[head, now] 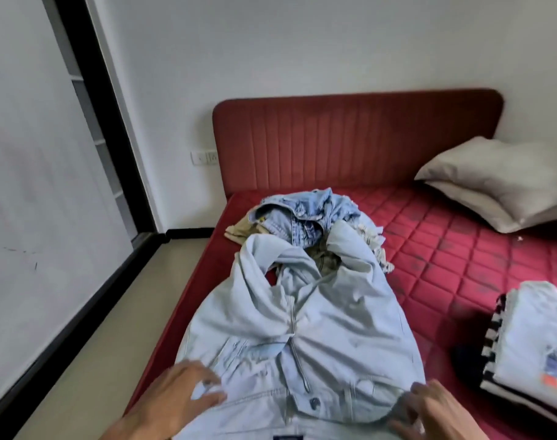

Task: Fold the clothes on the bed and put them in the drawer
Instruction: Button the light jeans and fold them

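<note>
Landmark: I place everything against the red headboard [356, 139] at the far end of the bed [445, 249].
Pale jeans: the light denim jeans [302, 328] lie on the mattress along its left edge, waistband at the end away from the headboard, right under my view.
Long axis: waist to legs runs straight toward the headboard; the legs are twisted and crossed near the far end, not flat.
Pointing: button and zip face up, so the front is uppermost; the leg ends point at the headboard and run into the loose heap.
Left hand: my left hand [178, 398] rests on the left hip of the waistband, fingers bent onto the cloth; it looks like a pinch, but blur keeps me from being certain.
Right hand: my right hand [436, 411] sits on the right hip corner, fingers curled over the waistband edge, gripping it as far as I can judge.
Nearer hand: both sit about level at the waist, one per corner; the legs lie well beyond both, toward the headboard.
Loose heap: darker jeans [302, 214] and a tan garment [242, 228], unfolded, between the pale jeans and the headboard.
Folded stack: done items [537, 344] lie right of the pale jeans, well short of the headboard.
Pillows: two pillows [506, 182] against the headboard's right side.
Drawer: not in view.
Next move, my guess: straighten the legs along that axis before folding.
</note>
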`<action>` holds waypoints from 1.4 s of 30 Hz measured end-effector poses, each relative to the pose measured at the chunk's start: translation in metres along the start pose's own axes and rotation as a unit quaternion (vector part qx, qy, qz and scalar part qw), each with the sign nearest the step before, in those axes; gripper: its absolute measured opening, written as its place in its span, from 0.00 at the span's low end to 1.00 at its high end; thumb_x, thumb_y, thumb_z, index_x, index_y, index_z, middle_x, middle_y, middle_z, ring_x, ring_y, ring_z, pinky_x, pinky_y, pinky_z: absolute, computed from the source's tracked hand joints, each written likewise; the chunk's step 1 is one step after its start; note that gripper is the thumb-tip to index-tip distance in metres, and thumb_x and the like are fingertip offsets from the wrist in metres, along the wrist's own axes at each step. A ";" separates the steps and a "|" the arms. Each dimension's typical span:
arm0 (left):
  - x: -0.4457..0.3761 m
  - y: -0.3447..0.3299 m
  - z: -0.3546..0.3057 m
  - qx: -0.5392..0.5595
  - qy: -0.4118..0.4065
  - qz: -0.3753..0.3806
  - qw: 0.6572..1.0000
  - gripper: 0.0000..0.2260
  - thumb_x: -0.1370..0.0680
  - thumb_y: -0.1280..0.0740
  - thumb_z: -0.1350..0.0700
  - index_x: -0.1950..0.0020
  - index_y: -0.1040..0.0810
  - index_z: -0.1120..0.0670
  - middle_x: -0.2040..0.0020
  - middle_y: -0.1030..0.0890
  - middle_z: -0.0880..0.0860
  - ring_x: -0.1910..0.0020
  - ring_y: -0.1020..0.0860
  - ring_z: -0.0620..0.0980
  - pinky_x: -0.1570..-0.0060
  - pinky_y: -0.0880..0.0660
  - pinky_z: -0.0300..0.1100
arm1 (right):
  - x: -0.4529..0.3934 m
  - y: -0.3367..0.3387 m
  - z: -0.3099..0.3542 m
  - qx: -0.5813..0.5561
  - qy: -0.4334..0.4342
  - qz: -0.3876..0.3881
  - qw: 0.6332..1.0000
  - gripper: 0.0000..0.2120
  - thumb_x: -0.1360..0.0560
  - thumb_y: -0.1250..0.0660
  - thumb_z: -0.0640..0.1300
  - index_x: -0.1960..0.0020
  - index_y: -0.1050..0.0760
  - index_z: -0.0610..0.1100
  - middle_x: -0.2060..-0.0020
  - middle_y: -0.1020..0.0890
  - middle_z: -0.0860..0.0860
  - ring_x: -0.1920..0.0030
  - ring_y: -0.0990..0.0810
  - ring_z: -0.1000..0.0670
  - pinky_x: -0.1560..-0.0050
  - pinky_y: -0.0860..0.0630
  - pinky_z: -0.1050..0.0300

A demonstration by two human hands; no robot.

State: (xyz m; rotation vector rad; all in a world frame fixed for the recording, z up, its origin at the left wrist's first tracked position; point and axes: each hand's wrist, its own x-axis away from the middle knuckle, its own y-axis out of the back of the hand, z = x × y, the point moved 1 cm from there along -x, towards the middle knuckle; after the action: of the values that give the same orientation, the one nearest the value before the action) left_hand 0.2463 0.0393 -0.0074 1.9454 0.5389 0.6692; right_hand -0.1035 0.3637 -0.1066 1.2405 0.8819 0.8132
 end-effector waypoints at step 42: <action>-0.030 -0.140 -0.074 0.339 -0.009 -0.078 0.937 0.08 0.18 0.32 0.50 0.52 0.16 0.50 0.65 0.18 0.43 0.65 0.21 0.41 0.59 0.22 0.46 | -0.046 -0.037 0.159 -0.101 0.240 -0.051 0.964 0.09 0.23 0.38 0.45 0.47 0.21 0.49 0.55 0.25 0.51 0.56 0.25 0.47 0.62 0.23 0.51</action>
State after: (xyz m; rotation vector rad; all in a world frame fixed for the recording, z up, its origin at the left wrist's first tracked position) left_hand 0.1637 0.1291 -0.1118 2.5049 0.9980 0.3822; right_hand 0.0202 0.2485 -0.1220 0.8220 1.2070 1.1152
